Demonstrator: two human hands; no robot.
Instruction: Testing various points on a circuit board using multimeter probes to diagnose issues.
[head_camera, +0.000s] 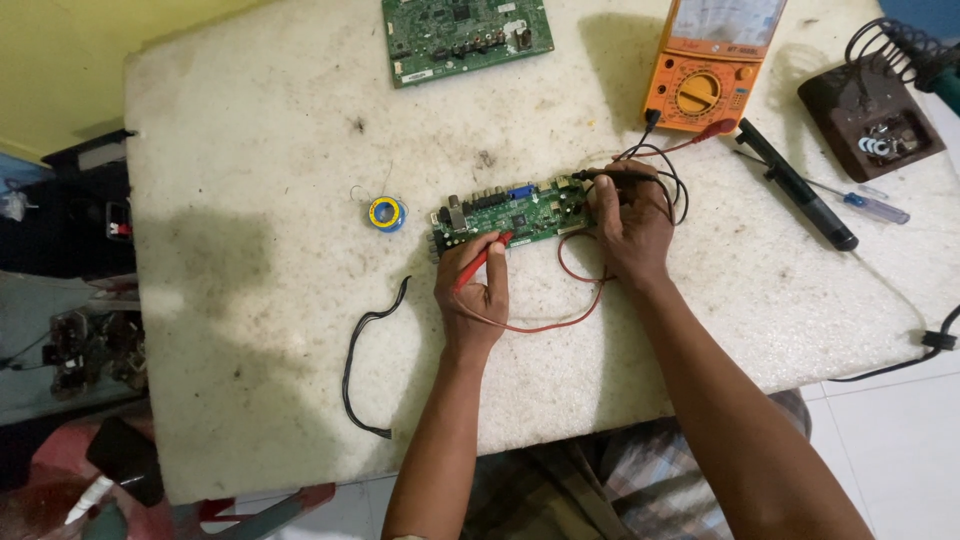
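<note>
While a green circuit board lies mid-counter (white, stained), the left hand pinches a red probe at its near edge, the right hand clamps a black probe at its right end, both leads running to an orange multimeter.

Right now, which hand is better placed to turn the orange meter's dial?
Right, probably. The right hand holds the black probe at the small green circuit board's right end, nearest the orange multimeter. The left hand holds the red probe farther away.
</note>
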